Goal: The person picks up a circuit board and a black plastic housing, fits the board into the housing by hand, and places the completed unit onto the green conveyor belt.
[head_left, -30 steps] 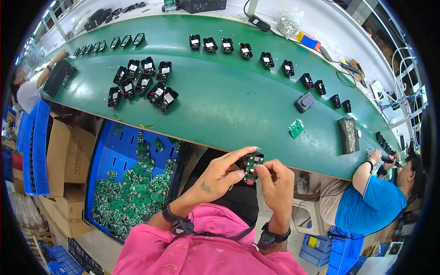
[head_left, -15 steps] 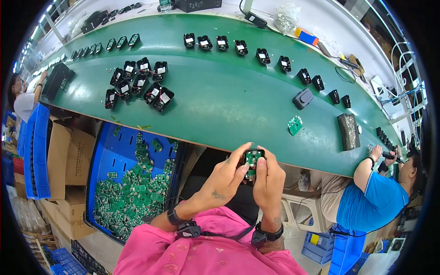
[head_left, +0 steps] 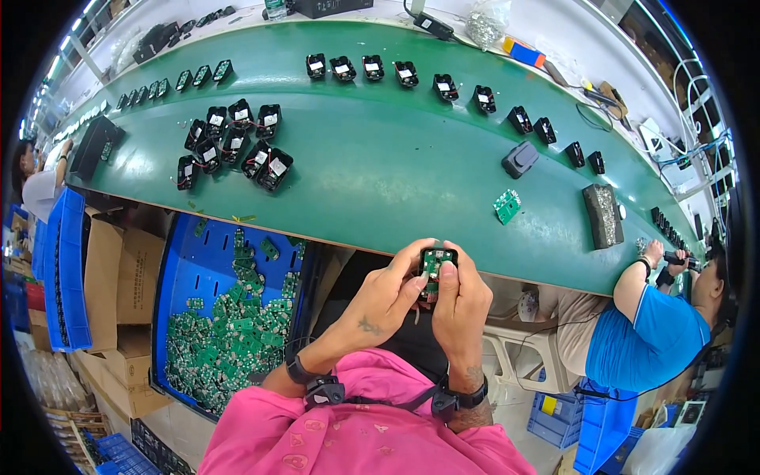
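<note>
Between my two hands, just off the bench's front edge, is a small black plastic housing with a green circuit board (head_left: 435, 260) seated in its open face. My left hand (head_left: 386, 297) wraps its left side, thumb against the lower part of the board. Round the right side curls my right hand (head_left: 462, 301), its thumb pressing on the board's face. Fingers hide most of the housing's sides and underside. On the green bench (head_left: 356, 182) beyond lie a loose pair of green boards (head_left: 507, 207) and a closed black housing (head_left: 520, 159).
A cluster of open black housings (head_left: 235, 146) stands at left. A row of housings (head_left: 405, 74) lines the back. A blue bin (head_left: 180, 273) full of circuit boards sits below left. A dark block (head_left: 603, 216) lies right, near a co-worker in a blue shirt (head_left: 649, 348).
The board sits more upright in the housing, its lower end pushed in between my thumbs. The view has shifted slightly.
</note>
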Motion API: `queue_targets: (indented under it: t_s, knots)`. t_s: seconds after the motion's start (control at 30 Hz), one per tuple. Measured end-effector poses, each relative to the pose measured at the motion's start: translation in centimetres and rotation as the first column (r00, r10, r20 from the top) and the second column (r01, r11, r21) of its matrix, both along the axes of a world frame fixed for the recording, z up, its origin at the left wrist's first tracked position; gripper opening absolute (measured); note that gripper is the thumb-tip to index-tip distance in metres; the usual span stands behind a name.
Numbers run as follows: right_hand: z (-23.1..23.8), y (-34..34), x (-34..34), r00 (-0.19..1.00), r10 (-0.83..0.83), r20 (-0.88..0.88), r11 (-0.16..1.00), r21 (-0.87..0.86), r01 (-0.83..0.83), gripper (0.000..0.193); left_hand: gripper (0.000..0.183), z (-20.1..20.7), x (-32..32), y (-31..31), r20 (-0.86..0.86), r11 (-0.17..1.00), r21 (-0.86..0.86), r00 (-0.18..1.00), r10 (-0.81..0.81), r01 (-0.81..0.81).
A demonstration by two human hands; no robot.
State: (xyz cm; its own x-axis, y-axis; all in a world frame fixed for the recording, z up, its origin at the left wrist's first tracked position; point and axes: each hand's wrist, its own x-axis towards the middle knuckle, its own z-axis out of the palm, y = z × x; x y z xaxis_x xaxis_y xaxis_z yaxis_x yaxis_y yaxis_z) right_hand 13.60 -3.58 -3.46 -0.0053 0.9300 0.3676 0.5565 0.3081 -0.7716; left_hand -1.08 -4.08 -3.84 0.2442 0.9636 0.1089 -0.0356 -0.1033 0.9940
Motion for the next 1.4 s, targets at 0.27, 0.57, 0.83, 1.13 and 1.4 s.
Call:
queue_targets:
  t_s: [0.27, 0.57, 0.83, 1.13, 1.4]
  knots:
    - [-0.2, -0.1, -0.4, 0.996, -0.005, -0.087, 0.992, -0.127, -0.006, 0.032, 0.043, -0.5, 1.2, -0.3, -0.143, 0.976, 0.169, 0.977, 0.16, -0.135]
    - [0.8, -1.5, -1.3, 0.987, 0.035, -0.155, 0.996, 0.09, -0.021, 0.032, 0.034, 0.5, 2.6, -2.0, -0.13, 0.813, 0.449, 0.874, 0.469, -0.369]
    - [-4.5, 4.9, 0.0, 0.991, 0.104, -0.088, 0.99, 0.106, -0.095, 0.028, 0.032, -3.5, 1.3, 4.1, -0.135, 0.953, 0.047, 0.944, 0.303, -0.299]
    - [-0.6, 6.4, -0.6, 0.49, -0.287, -0.824, 0.566, -0.558, -0.607, 0.03, 0.03, -1.2, -3.1, 8.0, 0.342, 0.841, -0.527, 0.936, 0.077, 0.124]
    - [-0.6, 8.4, -2.8, 0.733, 0.063, -0.677, 0.767, -0.438, -0.47, 0.031, 0.079, 1.4, -7.4, 11.5, -0.432, 0.979, 0.128, 0.897, -0.09, 0.16]
